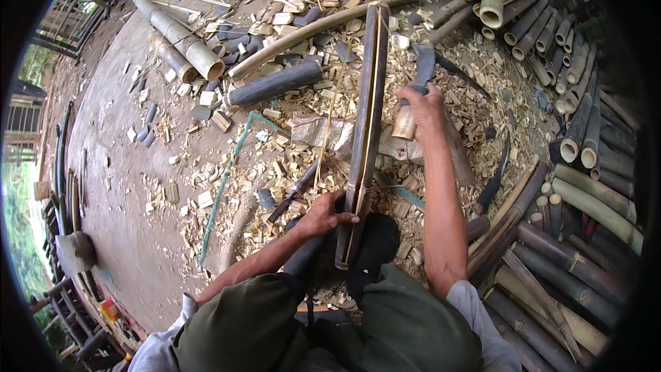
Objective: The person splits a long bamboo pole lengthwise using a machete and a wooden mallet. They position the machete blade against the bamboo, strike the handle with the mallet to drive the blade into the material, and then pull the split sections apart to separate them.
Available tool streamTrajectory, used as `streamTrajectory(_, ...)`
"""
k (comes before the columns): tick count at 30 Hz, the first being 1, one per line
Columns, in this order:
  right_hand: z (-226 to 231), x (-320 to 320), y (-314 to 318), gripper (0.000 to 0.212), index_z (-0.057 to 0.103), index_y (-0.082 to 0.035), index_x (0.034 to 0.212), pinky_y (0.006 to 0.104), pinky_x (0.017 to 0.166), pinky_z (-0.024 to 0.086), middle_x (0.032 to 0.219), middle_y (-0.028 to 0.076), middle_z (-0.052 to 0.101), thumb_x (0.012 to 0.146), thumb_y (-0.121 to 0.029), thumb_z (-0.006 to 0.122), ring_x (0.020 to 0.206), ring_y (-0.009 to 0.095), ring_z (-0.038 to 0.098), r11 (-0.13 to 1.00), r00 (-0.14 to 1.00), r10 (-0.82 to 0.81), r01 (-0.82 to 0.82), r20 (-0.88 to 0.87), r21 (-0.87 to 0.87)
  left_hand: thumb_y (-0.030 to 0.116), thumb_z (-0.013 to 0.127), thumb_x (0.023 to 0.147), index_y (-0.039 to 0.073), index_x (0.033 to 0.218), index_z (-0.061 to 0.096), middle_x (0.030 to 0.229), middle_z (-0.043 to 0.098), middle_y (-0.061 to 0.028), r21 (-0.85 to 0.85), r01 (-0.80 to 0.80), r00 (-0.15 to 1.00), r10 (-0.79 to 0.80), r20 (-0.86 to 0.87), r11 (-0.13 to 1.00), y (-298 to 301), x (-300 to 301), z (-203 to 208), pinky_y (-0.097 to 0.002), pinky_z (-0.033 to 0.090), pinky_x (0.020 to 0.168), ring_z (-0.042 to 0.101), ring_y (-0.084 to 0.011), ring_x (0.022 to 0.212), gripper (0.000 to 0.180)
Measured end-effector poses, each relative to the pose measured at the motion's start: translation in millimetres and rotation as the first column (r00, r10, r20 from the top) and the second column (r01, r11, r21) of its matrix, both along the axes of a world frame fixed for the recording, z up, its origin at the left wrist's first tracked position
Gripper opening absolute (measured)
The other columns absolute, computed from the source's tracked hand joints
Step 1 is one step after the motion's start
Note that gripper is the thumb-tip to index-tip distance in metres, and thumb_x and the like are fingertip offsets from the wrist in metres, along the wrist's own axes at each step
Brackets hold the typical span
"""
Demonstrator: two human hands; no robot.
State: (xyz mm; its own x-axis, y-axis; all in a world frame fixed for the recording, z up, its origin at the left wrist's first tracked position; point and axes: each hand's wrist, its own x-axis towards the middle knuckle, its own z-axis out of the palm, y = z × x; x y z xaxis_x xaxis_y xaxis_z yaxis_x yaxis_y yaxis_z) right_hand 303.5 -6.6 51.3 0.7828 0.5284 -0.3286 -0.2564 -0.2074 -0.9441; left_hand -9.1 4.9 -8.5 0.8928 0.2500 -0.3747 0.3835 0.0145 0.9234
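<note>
A long dark bamboo pole (368,96) points away from me, its near end between my feet. A pale split runs along its length. My left hand (326,215) grips the pole near its lower end, thumb laid across it. My right hand (425,114) is closed round the handle of a chopping knife (425,63), its broad grey blade pointing away, to the right of the pole. The handle has a dark band and a pale butt. Beneath the pole lies a wooden log (320,133). Beside my left hand rests a dark narrow-bladed tool (295,191).
Wood chips (330,93) litter the ground around the log. Cut bamboo tubes (182,38) lie at far left, with a dark tube (275,85) nearer. Stacked bamboo (575,262) crowds the right side. A curved pole (303,36) and a green strap (224,182) lie on the ground.
</note>
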Motion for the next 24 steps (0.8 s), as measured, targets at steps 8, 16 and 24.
streamTrajectory(8,120,104,4,0.035,0.055,0.002,0.110,0.0339,0.051,0.061,0.086,0.014,0.067,0.081,-0.001,0.075,0.062,0.021,0.068,0.930,0.930,-0.308,0.251,0.202,0.268,0.034,0.085,0.081,-0.001,0.131,0.063,0.107,0.073,-0.0219,0.091,0.043,0.997,-0.037,-0.067,0.995,2,-6,-9,-0.0432,0.051,0.094,0.070,-0.0321,0.104,0.065)
streamTrajectory(16,190,130,-1,0.062,0.049,0.004,0.140,0.0340,0.050,0.062,0.112,0.022,0.068,0.083,-0.006,0.071,0.074,0.025,0.071,0.910,0.835,0.185,0.053,0.519,-0.411,0.028,0.086,0.080,-0.002,0.131,0.061,0.111,0.072,-0.0138,0.020,0.028,0.993,-0.025,-0.114,0.999,0,5,9,-0.0385,0.050,0.098,0.066,-0.0236,0.106,0.065)
streamTrajectory(24,70,-24,-109,0.053,0.053,0.006,0.136,0.0322,0.050,0.061,0.105,0.016,0.068,0.086,-0.006,0.069,0.075,0.022,0.070,0.998,0.992,0.018,-0.010,0.127,-0.062,0.023,0.087,0.080,-0.003,0.129,0.061,0.110,0.070,-0.0075,-0.161,-0.022,0.997,0.033,0.068,0.987,15,10,56,-0.0339,0.049,0.096,0.062,-0.0173,0.104,0.062)
